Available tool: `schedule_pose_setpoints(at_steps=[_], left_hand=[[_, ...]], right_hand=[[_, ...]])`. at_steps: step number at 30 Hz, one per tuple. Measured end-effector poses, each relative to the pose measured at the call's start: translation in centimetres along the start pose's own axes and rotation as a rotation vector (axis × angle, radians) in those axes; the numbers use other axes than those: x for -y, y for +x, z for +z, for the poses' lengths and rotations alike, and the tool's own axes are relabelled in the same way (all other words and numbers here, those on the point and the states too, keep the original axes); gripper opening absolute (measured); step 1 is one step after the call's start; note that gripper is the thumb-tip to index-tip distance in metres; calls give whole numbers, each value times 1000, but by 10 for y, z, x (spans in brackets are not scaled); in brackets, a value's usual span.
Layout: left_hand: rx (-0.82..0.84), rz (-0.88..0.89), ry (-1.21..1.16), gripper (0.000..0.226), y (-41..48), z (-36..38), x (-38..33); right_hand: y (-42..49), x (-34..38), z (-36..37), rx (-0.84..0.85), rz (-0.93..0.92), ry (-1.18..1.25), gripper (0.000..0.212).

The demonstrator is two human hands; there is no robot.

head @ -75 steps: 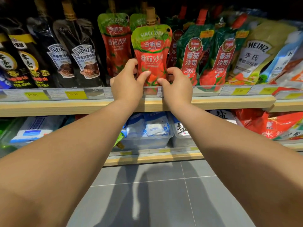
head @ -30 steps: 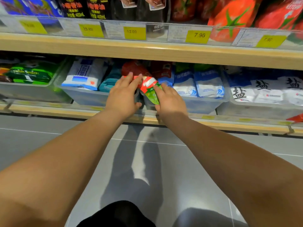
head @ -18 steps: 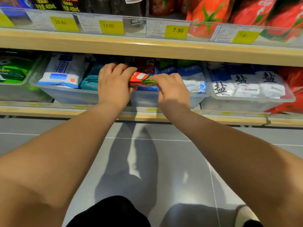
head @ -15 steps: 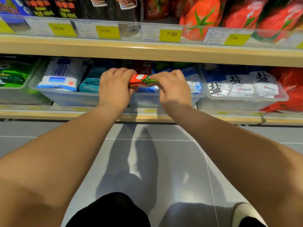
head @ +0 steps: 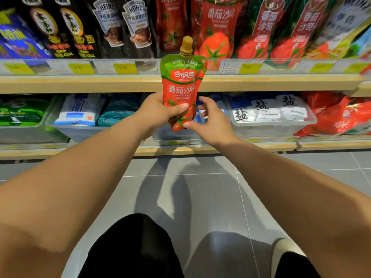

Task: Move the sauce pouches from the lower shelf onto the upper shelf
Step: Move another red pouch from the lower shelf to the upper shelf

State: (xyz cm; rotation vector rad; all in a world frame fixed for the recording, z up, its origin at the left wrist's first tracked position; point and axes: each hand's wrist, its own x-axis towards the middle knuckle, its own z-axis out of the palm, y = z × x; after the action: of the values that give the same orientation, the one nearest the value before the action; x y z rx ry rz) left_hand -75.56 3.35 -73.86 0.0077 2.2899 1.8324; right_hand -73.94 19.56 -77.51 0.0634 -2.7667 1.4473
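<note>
Head view: the left hand [head: 158, 111] grips a sauce pouch [head: 183, 87] low on its body, thumb across the front, holding it upright in front of the upper shelf [head: 80, 83] edge. Its long axis runs vertical, tan cap up. The label reads "SINCE 1993" on green, then white Chinese characters and small, blurred Latin print on red with tomatoes. The right hand [head: 210, 121] is spread loosely, thumb tip touching the pouch's bottom corner. Black Heinz pouches [head: 124, 25] stand near the upper shelf's left end; a yellow price tag [head: 124, 68] reads 12.00.
</note>
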Motion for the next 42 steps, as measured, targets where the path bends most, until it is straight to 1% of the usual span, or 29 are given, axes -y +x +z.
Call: schedule_pose_setpoints(at_steps=[2, 4, 6, 7, 9, 12, 14, 16, 18, 21, 23, 26, 29, 32, 35, 39, 42], left_hand=[[26, 18, -21, 30, -1, 4, -11], [30, 72, -37, 26, -2, 8, -19], [-3, 151, -18, 22, -1, 10, -26], [-41, 191, -2, 23, 0, 11, -30], [-161, 269, 24, 32, 0, 14, -37], [-336, 408, 69, 36, 2, 13, -47], [-396, 485, 60, 40, 3, 10, -56], [-438, 514, 39, 44, 5, 7, -61], [-463, 549, 50, 40, 9, 3, -65], [-549, 618, 152, 22, 20, -5, -67], [-602, 652, 216, 21, 31, -9, -66], [-620, 646, 242, 23, 43, -11, -64], [-616, 615, 264, 25, 54, -12, -58], [-633, 595, 304, 31, 64, -14, -52], [-636, 559, 275, 30, 68, -13, -51], [-700, 497, 288, 25, 77, -11, -58], [-735, 423, 361, 35, 84, -10, -65]], right_hand=[[1, 6, -2, -4, -52, 28, 66], [4, 14, -6, -49, -83, 25, 53], [9, 21, -11, -105, -101, 10, 44], [11, 25, -14, -133, -112, -5, 41], [18, 34, -19, -184, -132, -25, 39], [29, 47, -26, -213, -186, -32, 45], [38, 56, -29, -249, -230, -41, 46], [47, 65, -32, -305, -275, -51, 41], [57, 74, -32, -323, -308, -30, 38], [73, 84, -29, -324, -307, 52, 32], [83, 86, -24, -350, -293, 58, 27], [93, 83, -17, -368, -262, 100, 25], [98, 77, -13, -385, -253, -39, 25], [98, 72, -10, -437, -253, -189, 34], [94, 71, -8, -512, -191, -109, 30], [97, 72, -6, -532, -170, -115, 27], [101, 74, -7, -535, -144, -123, 31]])
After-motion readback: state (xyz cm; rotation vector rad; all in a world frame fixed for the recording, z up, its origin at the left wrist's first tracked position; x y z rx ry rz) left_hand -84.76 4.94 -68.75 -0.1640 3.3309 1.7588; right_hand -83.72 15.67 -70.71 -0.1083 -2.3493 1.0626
